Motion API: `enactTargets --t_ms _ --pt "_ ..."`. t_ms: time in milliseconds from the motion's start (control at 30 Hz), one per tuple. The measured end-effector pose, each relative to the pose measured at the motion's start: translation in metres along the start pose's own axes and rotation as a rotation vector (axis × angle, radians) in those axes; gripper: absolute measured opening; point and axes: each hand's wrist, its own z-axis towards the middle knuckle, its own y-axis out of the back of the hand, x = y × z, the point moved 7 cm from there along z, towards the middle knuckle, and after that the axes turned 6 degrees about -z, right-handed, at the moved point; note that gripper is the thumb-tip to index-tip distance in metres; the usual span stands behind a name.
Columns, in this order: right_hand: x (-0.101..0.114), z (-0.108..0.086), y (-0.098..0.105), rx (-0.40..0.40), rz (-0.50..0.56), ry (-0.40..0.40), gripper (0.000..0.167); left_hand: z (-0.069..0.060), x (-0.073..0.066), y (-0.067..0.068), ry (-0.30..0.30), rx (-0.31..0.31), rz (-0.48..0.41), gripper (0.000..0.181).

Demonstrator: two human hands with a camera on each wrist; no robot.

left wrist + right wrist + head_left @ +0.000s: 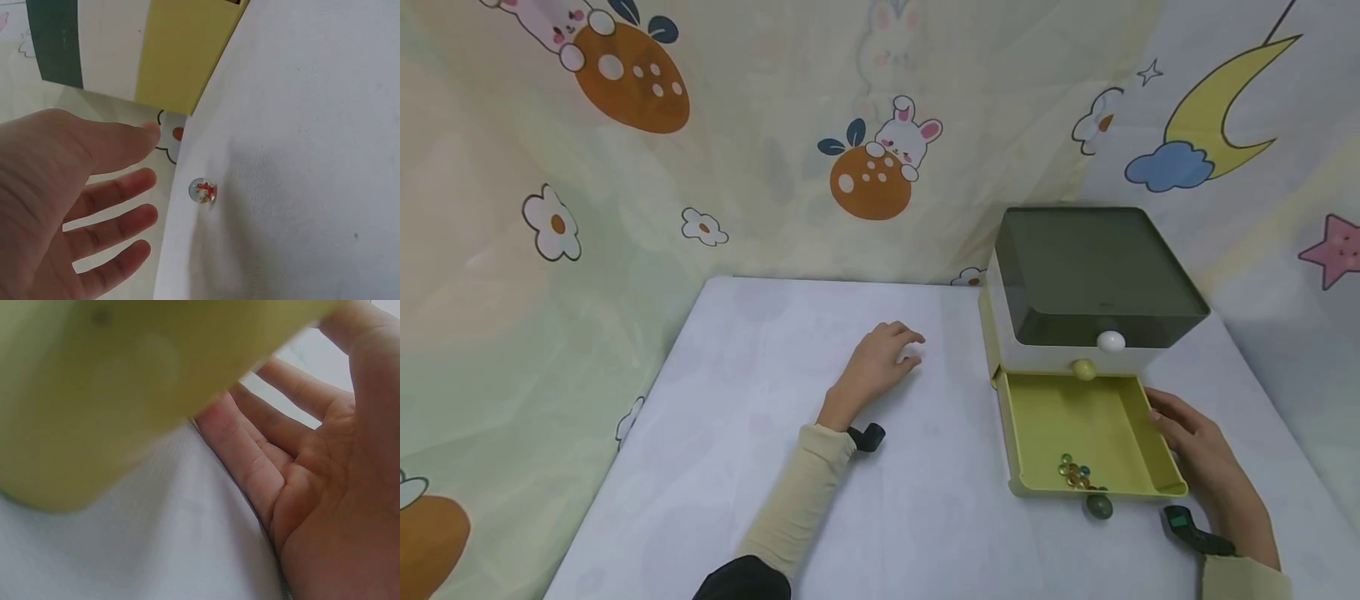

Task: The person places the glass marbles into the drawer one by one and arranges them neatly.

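Observation:
My left hand hovers over the white table with thumb and fingers apart, holding nothing. In the left wrist view a clear glass marble with a red and white core lies on the table just beyond its fingertips. At the right stands a small drawer cabinet with dark green, white and yellow tiers. Its lowest yellow drawer is pulled out, and several marbles lie inside near the front. My right hand holds that drawer's right wall, thumb at the rim and fingers along the outside.
Round knobs stick out in front: a white knob, a yellow knob and a green knob on the open drawer. A printed cloth hangs behind the white table.

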Motion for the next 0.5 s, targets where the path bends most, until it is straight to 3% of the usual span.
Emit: enactTargets --t_ms 233,500 --pt "0.003 -0.002 0.000 -0.040 0.005 0.058 0.067 0.000 0.007 -0.004 0.026 0.031 0.015 0.027" --pt "0.003 -0.002 -0.001 -0.032 0.008 0.048 0.069 0.000 0.007 -0.012 0.031 0.071 0.027 0.023"
